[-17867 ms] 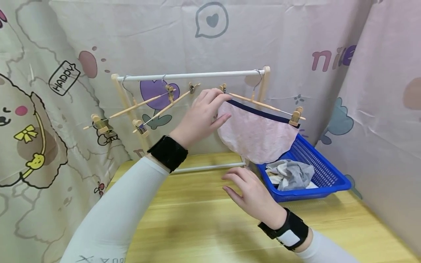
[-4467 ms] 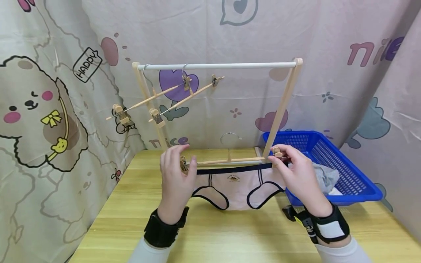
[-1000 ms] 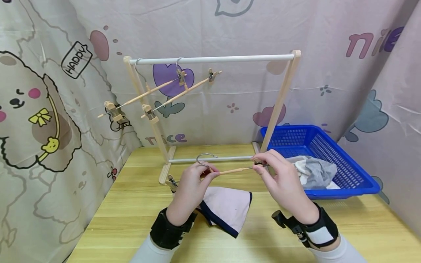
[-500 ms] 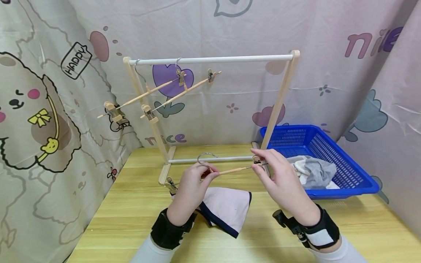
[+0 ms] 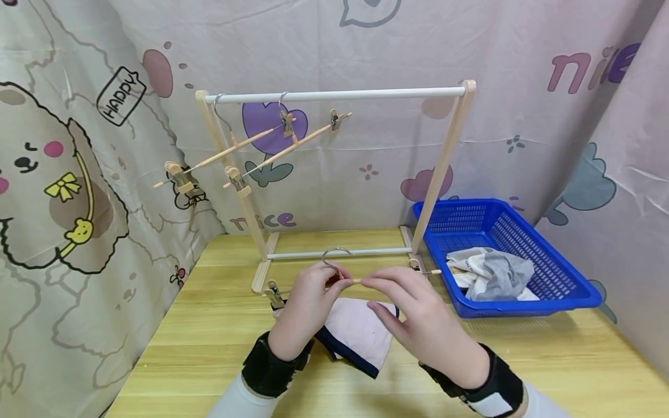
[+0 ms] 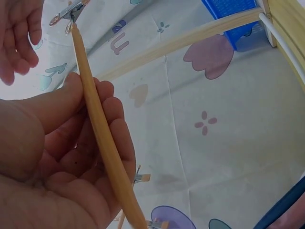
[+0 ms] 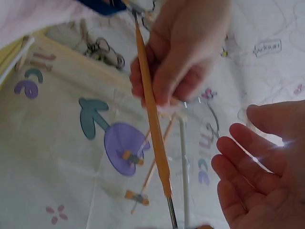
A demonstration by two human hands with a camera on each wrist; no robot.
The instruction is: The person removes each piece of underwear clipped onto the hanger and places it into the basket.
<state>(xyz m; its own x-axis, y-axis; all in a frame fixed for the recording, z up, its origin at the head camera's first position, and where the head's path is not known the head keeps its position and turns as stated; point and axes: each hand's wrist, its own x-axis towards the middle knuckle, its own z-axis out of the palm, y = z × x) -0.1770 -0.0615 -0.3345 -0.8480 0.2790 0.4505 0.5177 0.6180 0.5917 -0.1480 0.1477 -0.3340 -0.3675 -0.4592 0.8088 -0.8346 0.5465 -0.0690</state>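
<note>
My left hand [image 5: 308, 305] pinches the wooden bar of a clip hanger [image 6: 102, 126] near its middle, below the metal hook [image 5: 338, 250]. The hanger's left clip [image 5: 273, 294] holds one end of pale pink underpants [image 5: 360, 328] with dark navy edging. Their other end droops loose toward the table, partly hidden behind my left hand. At the hanger's right end, the clip [image 5: 415, 265] holds no cloth. My right hand [image 5: 425, 322] is beside the bar, fingers spread and relaxed; in the right wrist view, its palm [image 7: 267, 167] shows nothing held.
A wooden rack with a white top rail [image 5: 366, 93] stands behind the hands. Two bare clip hangers [image 5: 235, 148] hang at its left. To the right, a blue basket [image 5: 564, 305] holds crumpled grey and white cloth [image 5: 493, 273]. A patterned curtain surrounds the wooden table [image 5: 183, 348].
Earlier the hanger hung on the rack; later both hands had it above the table. The underpants' right end has left its clip. My right hand has let go of that clip and moved left.
</note>
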